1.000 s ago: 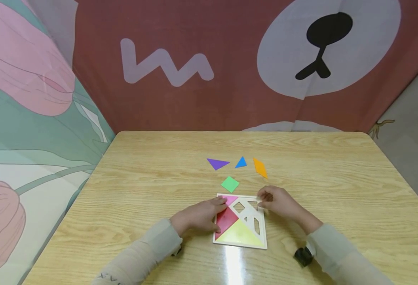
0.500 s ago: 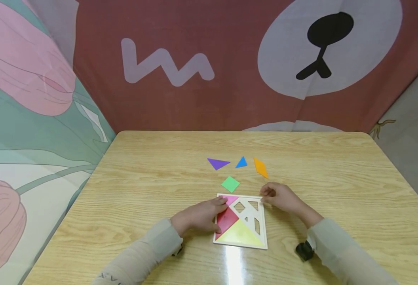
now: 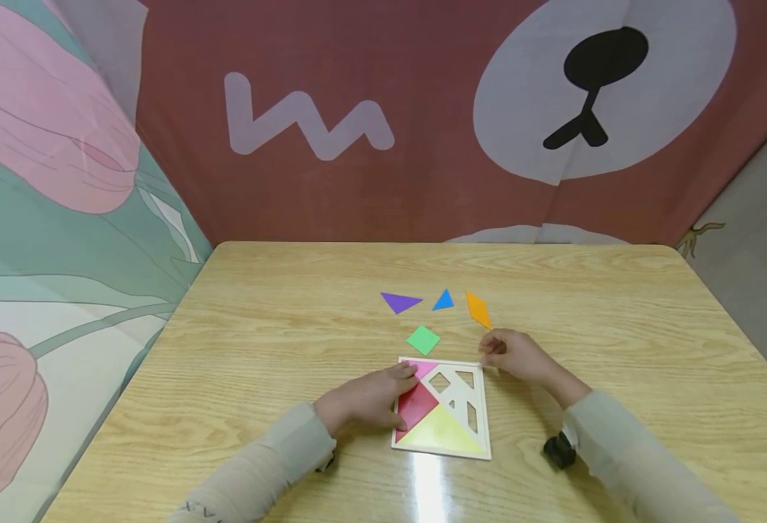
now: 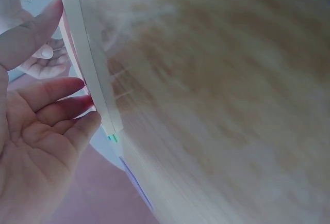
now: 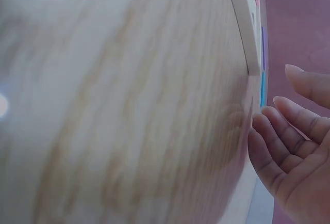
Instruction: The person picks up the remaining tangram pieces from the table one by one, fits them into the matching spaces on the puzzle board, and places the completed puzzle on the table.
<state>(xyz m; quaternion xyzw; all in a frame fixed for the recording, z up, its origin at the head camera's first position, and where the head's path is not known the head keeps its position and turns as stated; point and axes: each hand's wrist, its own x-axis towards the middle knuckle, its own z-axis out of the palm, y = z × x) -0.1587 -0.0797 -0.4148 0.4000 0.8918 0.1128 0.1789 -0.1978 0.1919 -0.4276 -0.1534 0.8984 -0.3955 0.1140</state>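
Observation:
A white tangram board [image 3: 460, 410] lies on the table, with pink [image 3: 426, 367], red [image 3: 418, 405] and yellow [image 3: 440, 434] triangles set in it. Several cut-out recesses on its right half hold no pieces. My left hand [image 3: 369, 397] rests over the board's left side, fingertips on the pink and red triangles; in the left wrist view its fingers spread along the board's edge [image 4: 93, 48]. Just off the far right corner is my right hand [image 3: 517, 354], fingers loosely curved and holding nothing in the right wrist view. The orange parallelogram [image 3: 478, 309] lies just beyond its fingertips.
Beyond the board lie a green square [image 3: 423, 340], a purple triangle [image 3: 401, 302] and a blue triangle [image 3: 444, 300]. The wooden table [image 3: 279, 319] ends at a reddish-brown printed cloth [image 3: 423, 189] behind. Another patterned cloth [image 3: 83, 254] hangs at the left.
My right hand has moved off the board's far right corner and slightly farther away, toward the orange parallelogram. The left hand and the pieces stay where they were.

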